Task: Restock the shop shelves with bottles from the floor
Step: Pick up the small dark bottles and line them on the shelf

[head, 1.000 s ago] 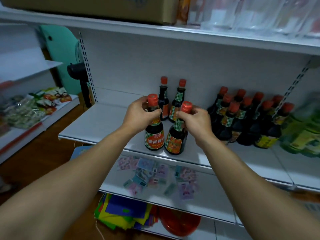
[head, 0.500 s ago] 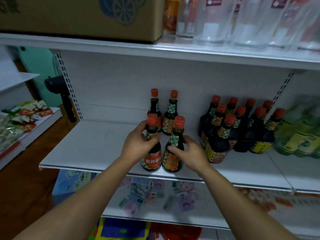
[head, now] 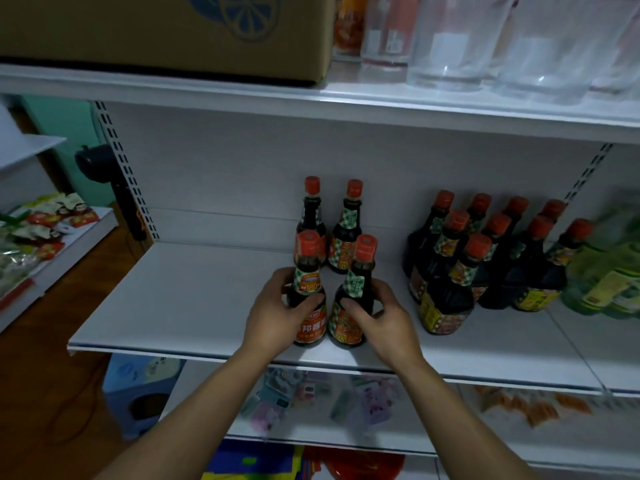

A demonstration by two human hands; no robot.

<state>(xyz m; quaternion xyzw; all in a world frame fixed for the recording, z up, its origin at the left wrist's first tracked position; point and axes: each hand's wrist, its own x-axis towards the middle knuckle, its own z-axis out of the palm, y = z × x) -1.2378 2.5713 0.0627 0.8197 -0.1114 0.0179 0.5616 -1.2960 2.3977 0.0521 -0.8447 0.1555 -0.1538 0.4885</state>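
Note:
Two dark sauce bottles with red caps stand side by side on the white middle shelf. My left hand grips the body of the left bottle. My right hand grips the body of the right bottle. Both bottles are upright with their bases on the shelf. Right behind them stand two more of the same bottles, close to the back wall.
A group of several larger dark bottles stands to the right, then green bottles. Above are a cardboard box and clear glasses. The shelf's left half is bare. A lower shelf holds small packets.
Both hands slid down from the bottle necks to the bodies, and the two bottles came to rest on the shelf in front of the back pair. The camera moved closer.

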